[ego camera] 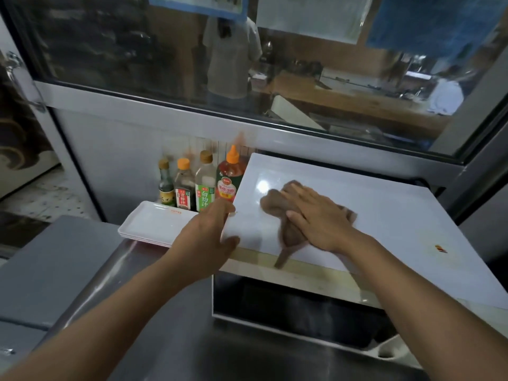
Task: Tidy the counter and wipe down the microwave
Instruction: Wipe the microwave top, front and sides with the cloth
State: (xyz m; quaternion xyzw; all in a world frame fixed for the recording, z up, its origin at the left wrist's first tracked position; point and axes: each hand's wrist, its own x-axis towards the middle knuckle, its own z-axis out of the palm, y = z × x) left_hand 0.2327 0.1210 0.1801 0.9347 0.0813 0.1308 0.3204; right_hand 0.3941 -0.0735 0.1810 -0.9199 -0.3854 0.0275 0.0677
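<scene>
Cloth [277, 213], partly hidden beneath flat right hand [316, 215] atop microwave [384, 215]; left hand [211, 232] grips microwave's left edge.

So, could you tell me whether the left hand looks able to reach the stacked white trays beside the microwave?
Probably yes: the left hand grips the microwave's left edge, and the white trays lie just beside it with nothing between.
</scene>
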